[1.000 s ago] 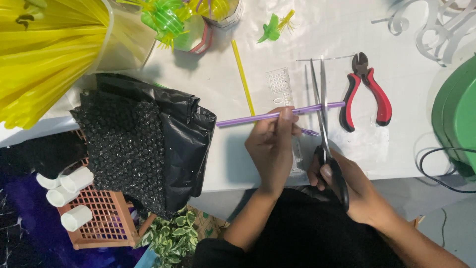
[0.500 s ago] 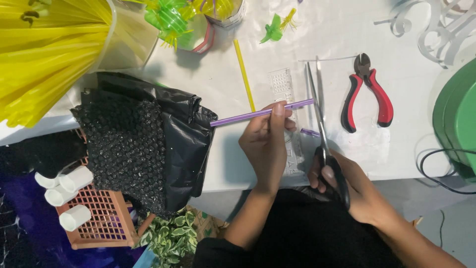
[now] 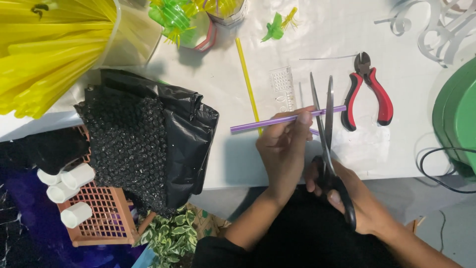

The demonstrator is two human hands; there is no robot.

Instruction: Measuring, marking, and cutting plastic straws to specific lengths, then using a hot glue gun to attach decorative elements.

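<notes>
Two hands meet above the white worktop [image 3: 223, 164]: the left hand [image 3: 282, 149] pinches a purple straw [image 3: 267, 122] level, its free end poking between the parted blades of scissors [image 3: 325, 129] clasped by the right hand [image 3: 354, 203]. Pliers [image 3: 369, 92] lie at three o'clock.

One view only — a camera worn on the person's head, looking almost straight down. It faces the near edge of the white table [image 3: 238, 164], which crosses the frame from left to right just below the middle; the far side of the table runs off the top. The view is close: the left hand [image 3: 283, 149] and right hand [image 3: 357, 203] fill the lower centre, with the person's dark lap beneath them. Below the table edge on the left it takes in the floor side — an orange crate [image 3: 99, 218] and a leafy plant [image 3: 171, 238]. No second view overlaps it.
</notes>
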